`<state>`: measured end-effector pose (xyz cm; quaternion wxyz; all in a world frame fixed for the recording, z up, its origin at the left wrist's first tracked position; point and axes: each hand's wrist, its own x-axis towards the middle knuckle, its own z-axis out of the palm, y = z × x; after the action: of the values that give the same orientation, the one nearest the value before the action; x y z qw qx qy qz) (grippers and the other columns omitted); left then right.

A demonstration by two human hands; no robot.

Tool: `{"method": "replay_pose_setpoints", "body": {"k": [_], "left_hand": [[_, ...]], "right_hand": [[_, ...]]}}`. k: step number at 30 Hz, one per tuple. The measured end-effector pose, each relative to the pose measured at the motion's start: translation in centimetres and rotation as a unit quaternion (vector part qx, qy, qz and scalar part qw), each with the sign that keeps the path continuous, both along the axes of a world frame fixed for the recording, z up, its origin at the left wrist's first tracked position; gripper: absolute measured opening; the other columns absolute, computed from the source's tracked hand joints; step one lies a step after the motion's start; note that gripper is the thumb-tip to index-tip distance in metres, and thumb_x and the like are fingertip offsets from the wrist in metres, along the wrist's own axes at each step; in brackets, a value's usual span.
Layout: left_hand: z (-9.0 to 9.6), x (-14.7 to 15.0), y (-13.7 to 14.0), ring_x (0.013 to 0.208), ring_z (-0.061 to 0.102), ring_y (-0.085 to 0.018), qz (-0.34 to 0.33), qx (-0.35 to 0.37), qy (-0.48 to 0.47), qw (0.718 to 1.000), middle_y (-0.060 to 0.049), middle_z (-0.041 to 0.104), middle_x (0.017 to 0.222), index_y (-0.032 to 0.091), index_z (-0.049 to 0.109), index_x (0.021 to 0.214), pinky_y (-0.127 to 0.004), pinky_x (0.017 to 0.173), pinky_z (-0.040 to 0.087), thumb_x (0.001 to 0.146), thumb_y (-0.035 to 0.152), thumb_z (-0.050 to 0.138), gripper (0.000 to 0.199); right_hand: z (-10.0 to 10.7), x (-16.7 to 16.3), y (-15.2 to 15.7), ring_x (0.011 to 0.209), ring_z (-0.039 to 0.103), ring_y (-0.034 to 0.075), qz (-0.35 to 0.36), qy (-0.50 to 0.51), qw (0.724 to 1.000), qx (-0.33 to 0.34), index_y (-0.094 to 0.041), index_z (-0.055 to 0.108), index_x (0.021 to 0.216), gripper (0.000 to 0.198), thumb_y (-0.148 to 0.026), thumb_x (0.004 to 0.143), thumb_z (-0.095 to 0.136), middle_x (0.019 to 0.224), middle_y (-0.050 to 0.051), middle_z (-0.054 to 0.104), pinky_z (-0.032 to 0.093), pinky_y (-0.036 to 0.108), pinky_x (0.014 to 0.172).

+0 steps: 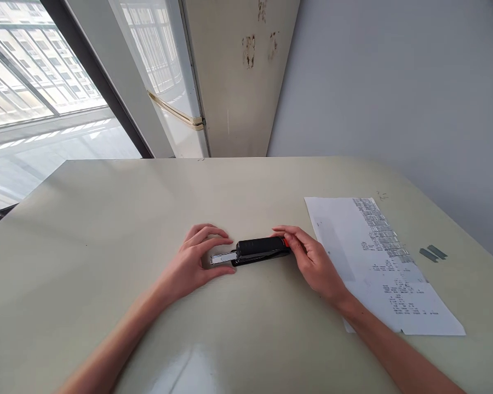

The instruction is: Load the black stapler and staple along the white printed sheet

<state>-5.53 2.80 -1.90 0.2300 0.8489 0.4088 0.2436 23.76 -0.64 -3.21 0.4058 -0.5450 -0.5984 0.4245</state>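
Observation:
A black stapler (261, 250) lies on the table in front of me, with a silver metal tray (223, 258) sticking out of its left end. My right hand (310, 260) is closed on the stapler's right end, thumb and fingers at the red part (286, 242). Around the tray, my left hand (197, 254) is spread open, fingers above it and thumb below. A gap shows between those fingertips and the tray, and nothing is held there.
Printed paper sheets (337, 241) lie to the right, partly under my right forearm. Two dark grey strips (428, 255), like staple strips, rest beyond them. The pale table (148, 191) meets a wall (373, 82) on the right. A fridge (234, 98) stands behind the table.

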Motion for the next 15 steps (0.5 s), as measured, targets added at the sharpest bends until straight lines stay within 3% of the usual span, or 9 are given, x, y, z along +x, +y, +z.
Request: {"method": "replay_pose_setpoints", "body": {"k": [4,9,12,15], "left_hand": [[-0.1,-0.5,0.4,0.125,0.057,-0.028,-0.016,0.008,-0.007,1.0,-0.004,0.071,0.127,0.03,0.076,0.117,-0.043,0.106,0.05,0.091,0.046,0.081,0.03],[0.0,-0.3,0.3,0.119,0.061,-0.026,-0.021,0.0,-0.026,0.999,-0.005,0.074,0.118,0.029,0.079,0.106,-0.041,0.103,0.051,0.096,0.042,0.075,0.017],[0.3,-0.3,0.2,0.118,0.062,-0.027,0.007,-0.023,-0.035,0.999,-0.006,0.075,0.117,0.029,0.08,0.104,-0.042,0.101,0.052,0.095,0.043,0.074,0.018],[0.6,-0.2,-0.1,0.119,0.064,-0.029,0.065,-0.079,-0.062,0.993,-0.007,0.073,0.126,0.028,0.076,0.117,-0.046,0.107,0.05,0.09,0.042,0.078,0.031]], "right_hand": [[0.2,0.1,-0.2,0.122,0.066,0.024,0.03,-0.02,0.999,0.0,-0.032,0.062,0.135,0.039,-0.052,0.11,0.04,0.134,0.004,0.072,0.052,0.043,0.108],[0.9,0.3,-0.4,0.109,0.069,0.026,0.098,-0.129,0.986,0.041,-0.032,0.063,0.128,0.035,-0.046,0.097,0.069,0.124,0.004,0.073,0.058,0.042,0.095],[0.6,0.2,-0.7,0.097,0.071,0.024,0.087,-0.135,0.984,0.074,-0.031,0.064,0.116,0.021,-0.036,0.097,0.069,0.112,0.004,0.074,0.061,0.04,0.082],[-0.1,0.0,-1.1,0.108,0.073,0.026,0.079,-0.092,0.981,0.149,-0.03,0.06,0.114,0.021,-0.023,0.096,0.067,0.114,0.005,0.072,0.063,0.041,0.084]]}}
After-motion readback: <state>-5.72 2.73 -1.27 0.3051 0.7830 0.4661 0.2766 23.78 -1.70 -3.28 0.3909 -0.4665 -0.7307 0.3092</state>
